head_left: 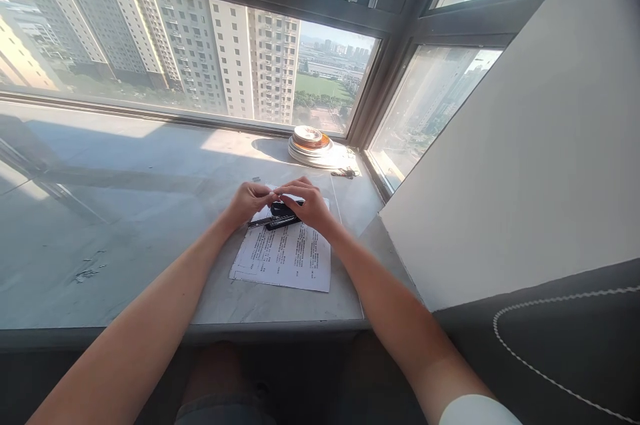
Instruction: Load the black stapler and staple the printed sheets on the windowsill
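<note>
Both hands meet over a printed sheet of paper (287, 258) that lies on the grey window sill (125, 211). My left hand (247, 201) is closed in a pinch at the top edge of the sheet. My right hand (307, 201) is curled with its fingertips against the left ones, and what they pinch between them is too small to name. Under the hands lies a small black object (283, 210), and beside it a dark pen (275, 221) rests on the paper.
A stack of plates or round tins (313, 147) stands in the sunlit far corner by the window frame, with a small dark item (344, 173) beside it. A white wall panel (525, 165) rises at the right. A dark cushion with white stitching (560, 351) is at the lower right.
</note>
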Demonstrator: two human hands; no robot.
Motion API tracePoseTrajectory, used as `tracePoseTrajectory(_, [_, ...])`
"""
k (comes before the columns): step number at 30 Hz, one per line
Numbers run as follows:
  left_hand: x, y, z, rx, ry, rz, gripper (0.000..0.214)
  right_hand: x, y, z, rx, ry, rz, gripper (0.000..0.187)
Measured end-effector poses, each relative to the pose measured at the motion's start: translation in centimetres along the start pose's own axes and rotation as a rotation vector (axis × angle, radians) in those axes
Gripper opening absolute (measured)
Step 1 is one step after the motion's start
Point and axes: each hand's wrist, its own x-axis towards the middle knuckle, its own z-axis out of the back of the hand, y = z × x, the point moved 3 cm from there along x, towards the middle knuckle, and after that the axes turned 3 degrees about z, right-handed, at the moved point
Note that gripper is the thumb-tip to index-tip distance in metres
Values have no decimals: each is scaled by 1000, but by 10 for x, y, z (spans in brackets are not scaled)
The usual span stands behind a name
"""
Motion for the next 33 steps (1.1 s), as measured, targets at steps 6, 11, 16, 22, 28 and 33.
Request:
tracePoseTrajectory(6, [-2,-9,-2,-5,-19,-56,44,2,5,-4,26,-142,-122,16])
tracePoseTrajectory(11, [-4,-11,18,98,-390,-68,48,-7,-32,24,-53,-422,-343,18])
tracePoseTrajectory(16, [-10,6,44,388,-767,60,35,-37,-90,54,-185,-557,-752,12])
tracePoseTrajectory(22, [0,22,37,752,-509,155,29,-49,-109,47,-235,-372,-957,8])
tracePoseTrajectory(28, [3,31,24,954,-225,245,48,-49,-112,43,-283,-327,-973,11])
tracePoseTrajectory(33, [3,37,23,1002,-191,208,46,-54,-117,51,-338,-339,-1026,11])
